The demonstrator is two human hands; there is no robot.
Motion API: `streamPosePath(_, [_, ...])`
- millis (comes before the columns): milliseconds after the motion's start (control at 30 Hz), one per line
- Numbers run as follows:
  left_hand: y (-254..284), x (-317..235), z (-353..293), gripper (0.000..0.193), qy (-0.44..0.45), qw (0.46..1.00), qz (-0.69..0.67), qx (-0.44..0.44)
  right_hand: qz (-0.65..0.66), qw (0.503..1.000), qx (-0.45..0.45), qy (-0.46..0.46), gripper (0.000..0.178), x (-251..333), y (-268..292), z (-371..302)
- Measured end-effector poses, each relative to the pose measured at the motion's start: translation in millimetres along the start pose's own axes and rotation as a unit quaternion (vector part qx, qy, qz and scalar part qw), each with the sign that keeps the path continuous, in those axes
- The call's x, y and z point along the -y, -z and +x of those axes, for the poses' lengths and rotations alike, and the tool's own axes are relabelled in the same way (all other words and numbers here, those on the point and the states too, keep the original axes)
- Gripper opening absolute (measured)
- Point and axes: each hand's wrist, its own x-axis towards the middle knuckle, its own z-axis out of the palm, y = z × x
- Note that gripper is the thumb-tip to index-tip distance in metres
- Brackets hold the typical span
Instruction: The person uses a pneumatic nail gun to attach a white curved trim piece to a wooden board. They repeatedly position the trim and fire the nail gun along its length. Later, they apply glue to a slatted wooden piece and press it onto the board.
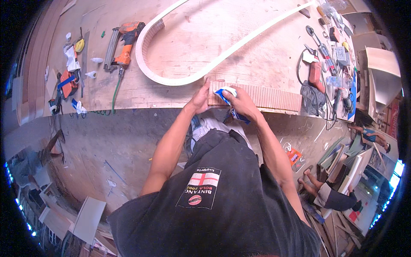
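Note:
A flat wooden strip (274,97) with many crosswise grooves lies along the near edge of the workbench. Its left end sits against my left hand (199,99), which appears to grip it with the thumb along the end; the fingers underneath are partly hidden. Over the strip, my right hand (242,104) is closed around a crumpled blue-and-white packet (222,95), whose lower part hangs below the palm. Just beyond both hands stands a long pale strip bent into a U-shaped curve (171,81), with grooves on its inner face.
An orange nail gun (125,47) with a green hose lies on the workbench (98,17) at left, near a yellow tape measure (79,45). Tools, a black bag (313,98) and cables crowd the right end. Two other people are at the far right, beside wooden panels.

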Motion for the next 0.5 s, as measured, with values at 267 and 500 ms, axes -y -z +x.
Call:
streamPosePath(267, [12.4, 3.0, 13.1, 0.079, -0.005, 1.000, -0.024, 0.010, 0.022, 0.999, 0.007, -0.033, 0.048, 2.3, 3.6, 8.7])
streamPosePath(500, [11.5, 2.0, 12.9, 0.078, -0.002, 1.000, -0.005, -0.005, -0.073, 0.994, -0.046, -0.072, 0.053, -31.1, 31.2, 3.5])
